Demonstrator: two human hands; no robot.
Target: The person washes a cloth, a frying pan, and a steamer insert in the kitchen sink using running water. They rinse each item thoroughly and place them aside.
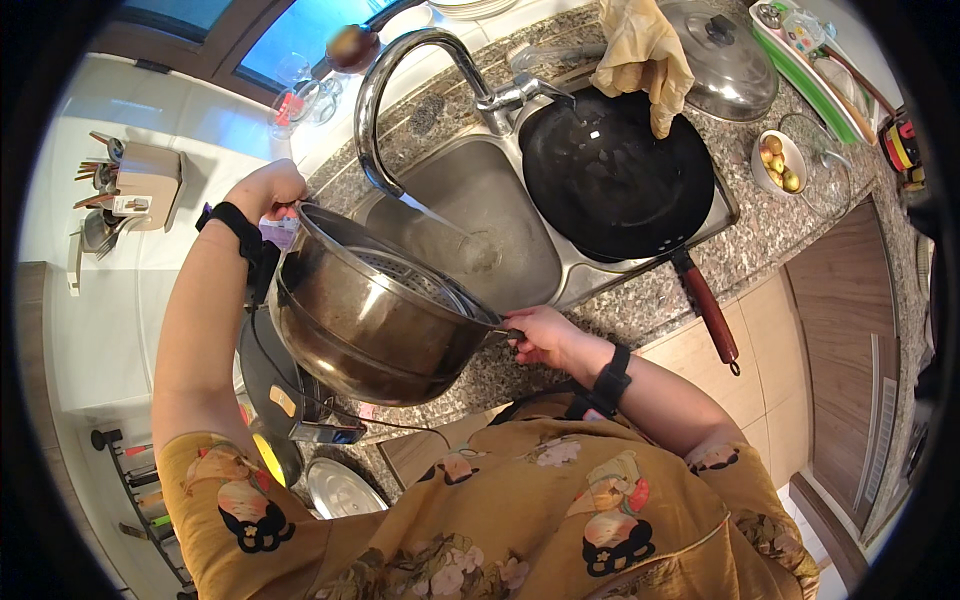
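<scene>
A large stainless steel pot [360,322] is tilted toward the sink, with a perforated steamer insert [409,271] showing inside it. My left hand [271,191] grips the pot at its far left rim; the handle there is mostly hidden. On the near right side, my right hand [546,335] holds the pot's dark-tipped handle [514,334]. From the curved chrome faucet [364,120] water runs into the steel sink basin [517,255]. The pot's rim overlaps the left edge of the basin in view.
A black wok [622,187] covers the right basin, its wooden handle [709,311] jutting over the counter edge. A tan cloth [649,56] hangs above it. Behind stand a domed lid [724,71] and a bowl of small fruit [771,178]. A black appliance [270,382] sits left of the pot.
</scene>
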